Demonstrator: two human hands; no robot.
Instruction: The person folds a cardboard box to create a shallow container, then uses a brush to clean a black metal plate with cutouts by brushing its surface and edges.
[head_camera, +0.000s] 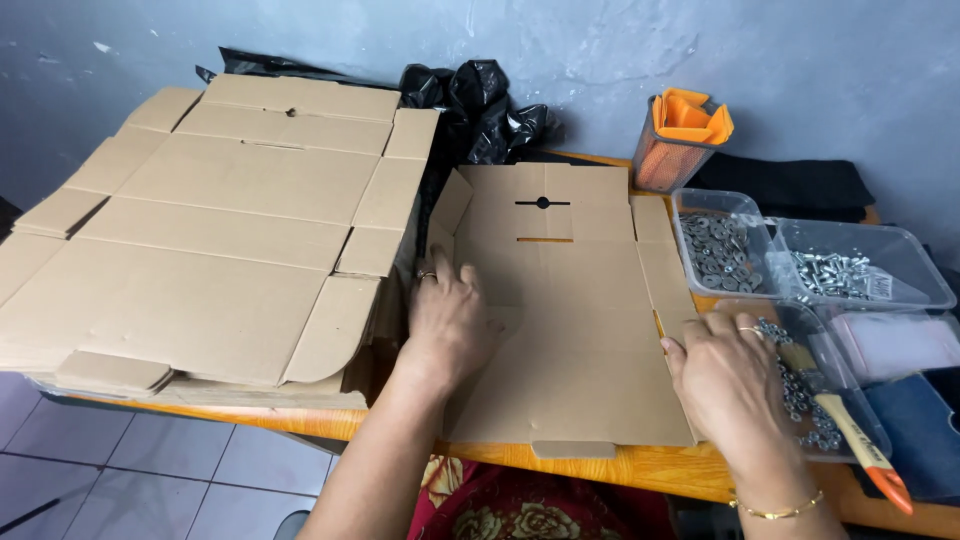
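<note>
A flat cardboard box blank lies near the front edge of the wooden table. The left hand presses flat on its left side, fingers together. The right hand rests on its right edge, fingers bent. A stack of blanks fills the table's left end; clear containers of metal hardware stand at the right edge.

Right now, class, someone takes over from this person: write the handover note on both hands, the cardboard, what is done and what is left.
Left hand: flat, palm down, on the left part of the flat cardboard box blank, holding nothing.
Right hand: on the blank's right edge, fingers at the side flap.
The blank lies unfolded on the wooden table; a stack of flat blanks lies to its left; clear tubs of metal fasteners stand to its right.
Done: one blank laid out.
Left: no panel is folded up yet.
</note>
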